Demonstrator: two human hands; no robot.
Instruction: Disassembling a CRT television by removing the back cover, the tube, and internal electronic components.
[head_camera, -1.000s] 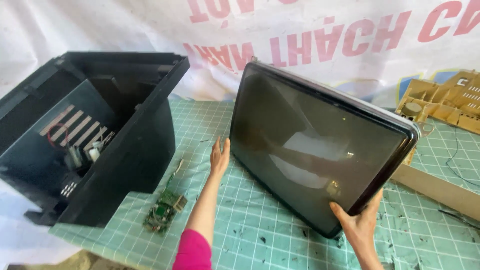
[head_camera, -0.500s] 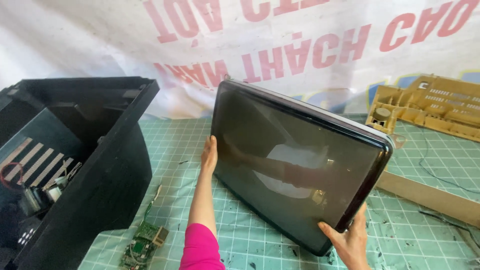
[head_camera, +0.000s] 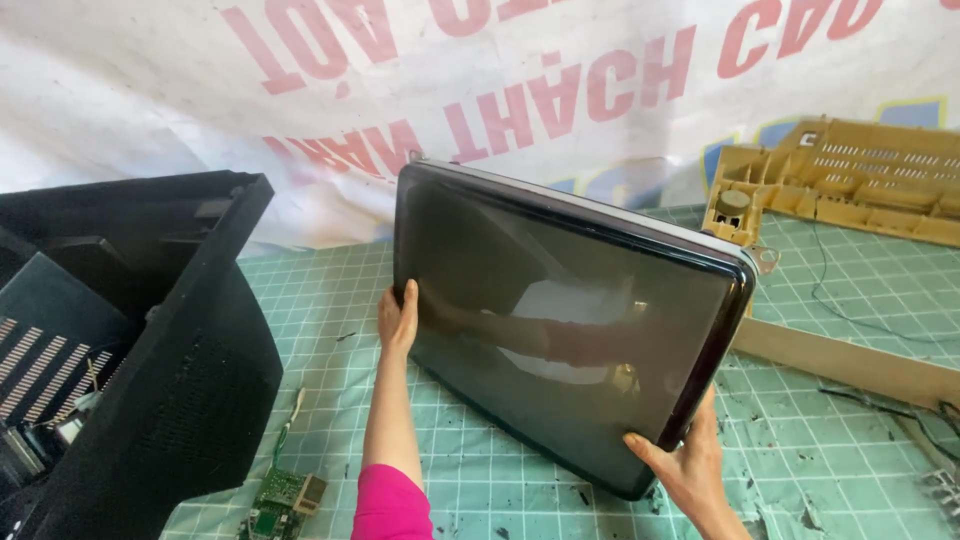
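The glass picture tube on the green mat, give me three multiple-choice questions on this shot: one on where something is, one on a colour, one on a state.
1. Where is the black plastic housing?
A. left of the picture tube
B. right of it
C. on top of it

2. What colour is the sleeve?
A. blue
B. pink
C. white

3. How does the tube stand?
A. flat, face down
B. tilted on its lower edge, held by both hands
C. inside the housing

Answers: 1 A, the housing fills the left edge. 2 B, pink cloth shows at the left forearm. 3 B, the left hand grips one side and the right hand the lower corner, above the cutting mat.
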